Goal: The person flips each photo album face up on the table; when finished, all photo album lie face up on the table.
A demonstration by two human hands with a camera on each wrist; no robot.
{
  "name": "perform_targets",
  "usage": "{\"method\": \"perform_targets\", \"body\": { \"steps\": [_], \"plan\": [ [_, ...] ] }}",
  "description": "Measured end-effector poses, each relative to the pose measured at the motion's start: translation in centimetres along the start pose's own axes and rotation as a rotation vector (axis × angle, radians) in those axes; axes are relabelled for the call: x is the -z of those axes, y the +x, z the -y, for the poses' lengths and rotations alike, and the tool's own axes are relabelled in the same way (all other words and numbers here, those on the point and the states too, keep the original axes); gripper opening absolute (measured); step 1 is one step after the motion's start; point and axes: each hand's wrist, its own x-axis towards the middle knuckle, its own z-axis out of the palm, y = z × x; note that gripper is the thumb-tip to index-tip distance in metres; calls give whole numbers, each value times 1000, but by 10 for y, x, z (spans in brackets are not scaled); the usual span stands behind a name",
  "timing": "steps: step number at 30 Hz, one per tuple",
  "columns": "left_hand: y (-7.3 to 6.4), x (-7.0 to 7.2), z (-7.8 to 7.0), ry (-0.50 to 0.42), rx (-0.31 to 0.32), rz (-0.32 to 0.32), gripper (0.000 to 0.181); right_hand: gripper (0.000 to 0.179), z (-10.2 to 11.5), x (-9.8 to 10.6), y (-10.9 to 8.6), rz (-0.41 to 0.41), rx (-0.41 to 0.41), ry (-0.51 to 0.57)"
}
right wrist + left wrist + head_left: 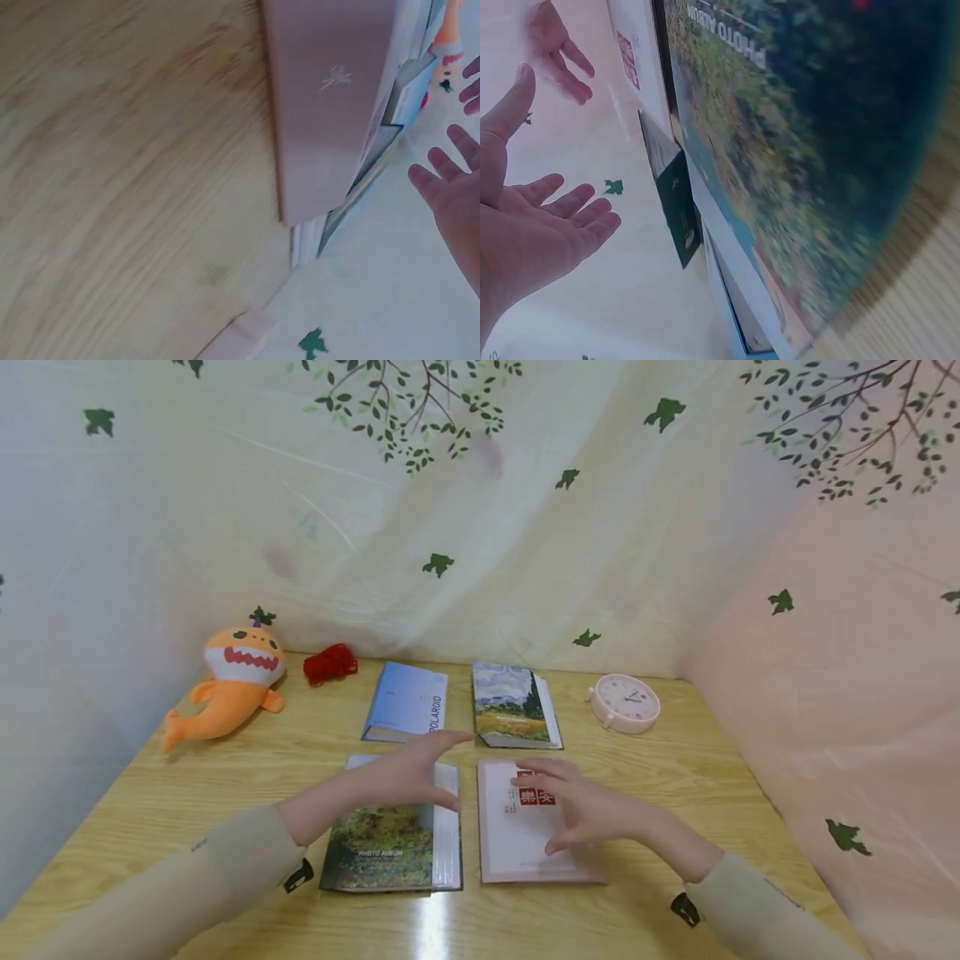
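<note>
My left hand (408, 772) hovers flat and empty over the top of the dark photo album (390, 847), while my right hand (581, 806), fingers spread and holding nothing, rests just above the pale pink album (513, 839) beside it on the table (150, 802).

Staged home-style corner, screened off for recording.

A wood-grain tabletop (675, 793) is enclosed on three sides by draped sheeting (480, 527) printed with branches and green leaves. Household items lie on it: four photo albums (390, 847), a plush shark (232, 689), a pink alarm clock (625, 702), red yarn (330, 663).
</note>
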Motion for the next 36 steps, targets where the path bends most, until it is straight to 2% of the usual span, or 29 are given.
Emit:
{"method": "perform_targets", "body": {
  "steps": [5, 9, 13, 18, 24, 32, 36],
  "plan": [
    [24, -10, -6, 1, -31, 30, 97, 98, -10, -2, -18, -24, 42, 13],
    [41, -17, -9, 10, -53, 63, 94, 101, -16, -9, -30, 14, 6, 64],
    [57, -26, -9, 31, -58, 114, 90, 103, -22, -18, -35, 43, 17, 108],
    [74, -35, -7, 75, -88, 189, 89, 110, -26, -25, -39, 50, 26, 89],
    [89, -40, -3, 132, -104, 223, 87, 111, -30, -28, -45, 61, -13, 66],
    [100, -42, -4, 135, -115, 236, 78, 110, -37, -31, -47, 74, 1, 57],
    [102, -40, -7, 99, -100, 253, 74, 109, -39, -31, -48, 78, -7, 60]
  ]
}}
